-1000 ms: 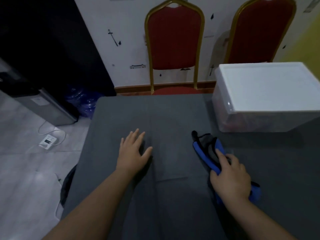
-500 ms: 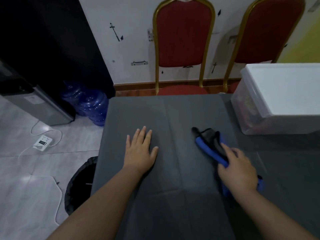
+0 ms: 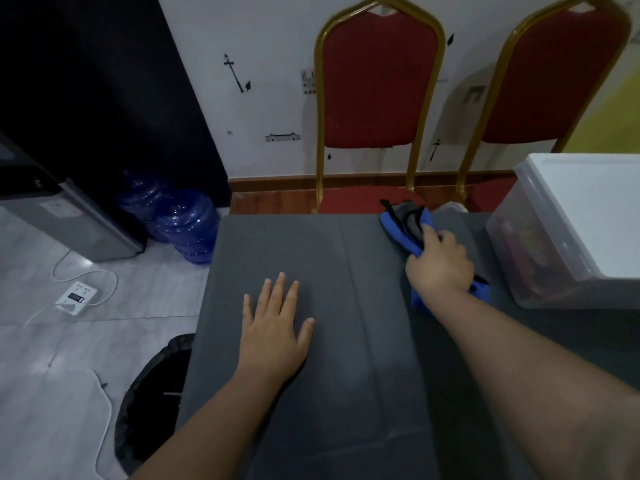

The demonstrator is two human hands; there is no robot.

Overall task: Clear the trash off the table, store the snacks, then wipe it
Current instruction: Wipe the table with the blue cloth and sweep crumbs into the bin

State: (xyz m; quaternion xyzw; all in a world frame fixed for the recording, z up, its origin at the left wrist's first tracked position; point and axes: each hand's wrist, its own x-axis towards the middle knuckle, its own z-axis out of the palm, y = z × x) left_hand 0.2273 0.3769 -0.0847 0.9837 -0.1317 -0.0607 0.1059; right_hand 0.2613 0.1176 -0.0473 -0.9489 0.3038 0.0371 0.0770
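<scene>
free: bare table [image 3: 346, 341] between left hand [image 3: 273, 327] and right hand [image 3: 438, 263] | blocked: storage bin [image 3: 568, 230] on the right edge, chairs [image 3: 377, 81] right behind the far edge

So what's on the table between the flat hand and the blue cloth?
Nothing. In the head view, only bare dark table lies between the left hand and the blue cloth under the right hand.
</scene>
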